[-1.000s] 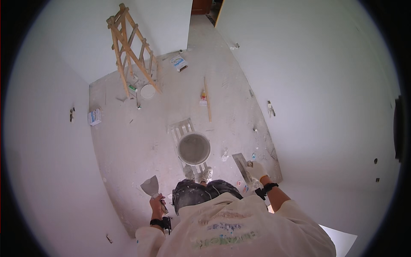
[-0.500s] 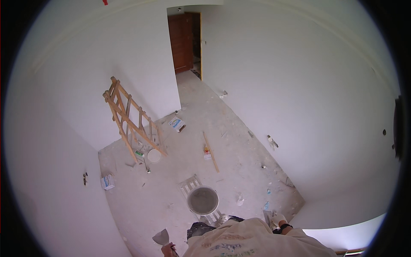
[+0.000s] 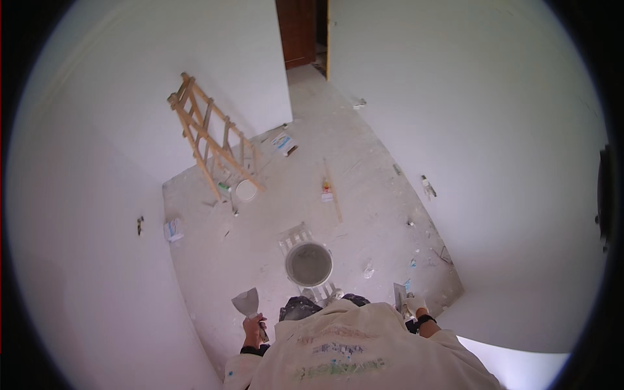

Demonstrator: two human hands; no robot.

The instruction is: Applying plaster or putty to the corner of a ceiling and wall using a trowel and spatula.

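My left hand (image 3: pixel 253 330) is closed around the handle of a wide putty knife (image 3: pixel 246 302); its pale blade points up and away from me, left of the bucket. On the right, my gloved right hand (image 3: pixel 416 305) grips a flat rectangular trowel (image 3: pixel 399 295), blade toward the far side. Part of its handle is hidden by the fingers. Between the hands and a little ahead, a round bucket (image 3: pixel 288 272) of grey paste sits on a slatted pale stand (image 3: pixel 294 235). Neither tool touches it.
A wooden stepladder (image 3: pixel 207 135) stands by the left wall, near a white round lid or pail (image 3: pixel 246 190). A long stick (image 3: pixel 334 198) and a bottle (image 3: pixel 327 187) lie mid-floor. Boxes (image 3: pixel 283 143) and scraps are scattered. A brown door (image 3: pixel 297 36) is at the far end.
My view has tilted downward, so the room sits higher in the picture. My left hand with the putty knife has come up farther into view; both hands still hold their tools.
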